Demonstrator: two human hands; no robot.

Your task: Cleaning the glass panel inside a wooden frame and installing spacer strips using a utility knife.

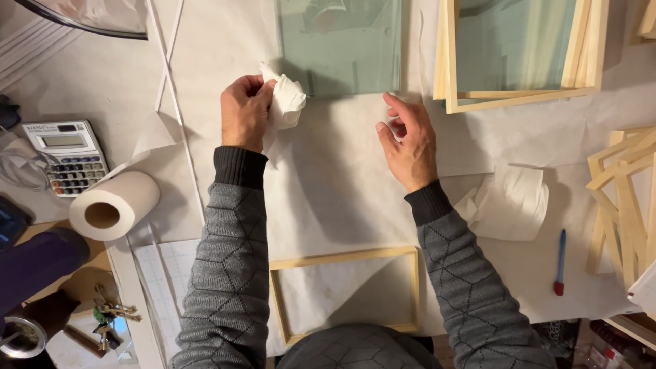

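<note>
My left hand (244, 109) is closed around a crumpled white paper towel (285, 101), held at the near left corner of a greenish glass pane (342, 44) lying flat on the paper-covered table. My right hand (408, 140) rests near the pane's near right corner, fingers loosely curled, thumb apart, holding nothing; its fingertips touch or nearly touch the glass edge. A small empty wooden frame (345, 258) lies close to my body between my forearms.
A paper towel roll (113, 205) and a calculator (65, 156) sit at the left. Wooden frames with glass (519, 99) stand at the upper right, loose frames (625, 198) at the right edge. Crumpled paper (512, 201), a blue pen (561, 260) and keys (113, 314) lie around.
</note>
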